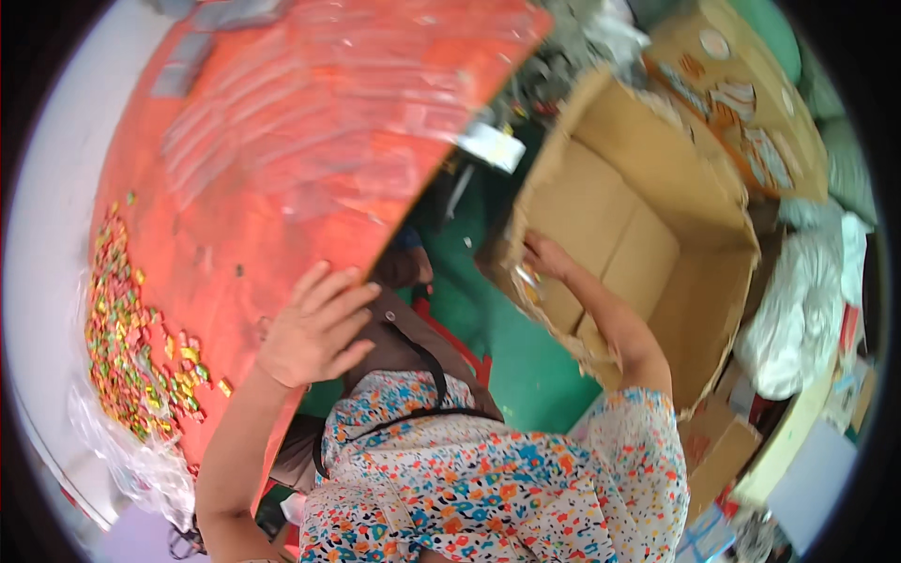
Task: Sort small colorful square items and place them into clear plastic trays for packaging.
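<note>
Desk: your red desk [221,230] fills the left side, with clear plastic packets [310,122] spread across its far part and grey blocks [183,64] at its far left corner.
Pile: small shiny wrapped pieces [117,319] in gold, green and red lie along the desk's left side, a crumpled clear bag [136,455] just beside them.
Gap: the green floor [535,375] shows between desk and box; a small white carton [492,147] sits near the box's far left corner.
Beyond the box: a printed carton [793,117] stands close against its far side — a bulging white sack [793,328] lies to its right.
Box: the open cardboard box [643,141] is on your right, mouth up toward you, its longer sides seeming to slant from far left to near right.
Left hand: your left hand [319,328] is open, fingers parted, at the desk's near edge; you cannot tell whether it touches.
Right hand: your right hand [546,257] is at the box's left wall — whether it grips there, you cannot tell.
</note>
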The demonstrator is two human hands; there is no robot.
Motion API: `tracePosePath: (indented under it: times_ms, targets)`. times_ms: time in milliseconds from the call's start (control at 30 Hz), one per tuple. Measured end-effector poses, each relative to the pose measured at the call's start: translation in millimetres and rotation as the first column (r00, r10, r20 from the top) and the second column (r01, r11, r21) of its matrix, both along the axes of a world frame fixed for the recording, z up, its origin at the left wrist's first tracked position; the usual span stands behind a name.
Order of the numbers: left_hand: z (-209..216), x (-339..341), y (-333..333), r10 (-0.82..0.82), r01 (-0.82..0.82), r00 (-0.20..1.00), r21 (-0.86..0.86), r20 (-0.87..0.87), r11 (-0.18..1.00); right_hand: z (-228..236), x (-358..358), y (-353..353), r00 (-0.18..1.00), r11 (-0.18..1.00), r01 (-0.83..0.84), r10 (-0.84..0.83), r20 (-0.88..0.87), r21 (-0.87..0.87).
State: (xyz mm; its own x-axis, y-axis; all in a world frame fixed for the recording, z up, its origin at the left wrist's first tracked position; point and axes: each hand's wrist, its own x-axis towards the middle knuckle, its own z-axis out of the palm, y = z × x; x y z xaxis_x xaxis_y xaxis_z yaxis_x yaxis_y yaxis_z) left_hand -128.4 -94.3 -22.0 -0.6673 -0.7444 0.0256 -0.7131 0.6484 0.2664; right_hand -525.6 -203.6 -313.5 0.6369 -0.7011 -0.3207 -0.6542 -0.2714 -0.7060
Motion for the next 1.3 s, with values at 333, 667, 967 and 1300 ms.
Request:
tracePosePath:
  times_ms: [333, 667, 967, 1300]
  targets:
    - [1, 7, 9, 0.039, -0.041, 0.995, -0.020, -0.097, 0.999, 195, 3, -91, 0.532, 0.598, 0.788, -0.537, 0.655, -0.149]
    - [-21, 11, 11, -0.023, -0.048, 0.936, -0.192, -0.351, 0.980, 303, 188, -54, 0.923, 0.606, -0.064, 0.339, 0.184, -0.793]
    - [-3, 66, 10, 0.298, -0.443, 0.853, -0.292, -0.429, 0.848, 311, 286, -64, 0.887, 0.554, -0.233, 0.458, 0.060, -0.799]
    - [12, 72, 61, 0.467, -0.557, 0.810, -0.217, -0.355, 0.802, 293, 483, -132, 0.896, 0.469, -0.346, 0.421, -0.139, -0.813]
